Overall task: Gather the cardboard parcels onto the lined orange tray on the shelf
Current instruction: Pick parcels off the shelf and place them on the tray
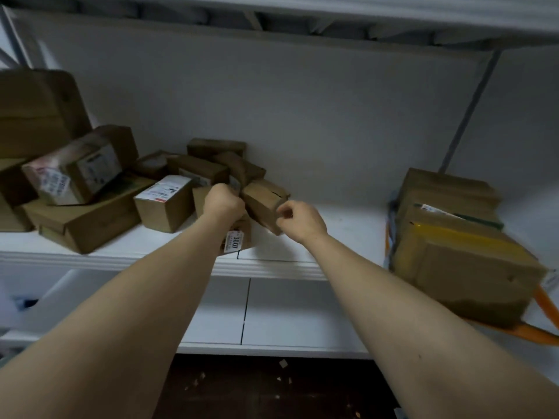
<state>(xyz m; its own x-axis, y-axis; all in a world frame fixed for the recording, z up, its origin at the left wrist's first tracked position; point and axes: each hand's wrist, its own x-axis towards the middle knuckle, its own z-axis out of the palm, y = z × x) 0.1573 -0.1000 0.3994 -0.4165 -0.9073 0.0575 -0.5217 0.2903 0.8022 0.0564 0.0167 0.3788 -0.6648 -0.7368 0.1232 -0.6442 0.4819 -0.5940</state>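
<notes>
On the right of the white shelf [338, 228] sits the orange tray [543, 299], loaded with a large taped parcel [462, 267] and another parcel [447, 189] behind it. Several cardboard parcels are piled at the shelf's left and middle. My right hand [299, 220] pinches the near corner of a small tilted brown parcel [261, 202]. My left hand [223, 202] is a closed fist just left of that parcel. It sits over a parcel with a white numbered label [237, 238] at the shelf's front edge. My wrist hides most of that grip.
The loose pile includes a white-labelled box [166, 204], a flat box [87, 220], a taped printed box [78, 172] and a big box [36, 113] at far left. An upper shelf [302, 13] hangs overhead. A grey brace [472, 107] slants behind the tray. A lower shelf [287, 313] lies below.
</notes>
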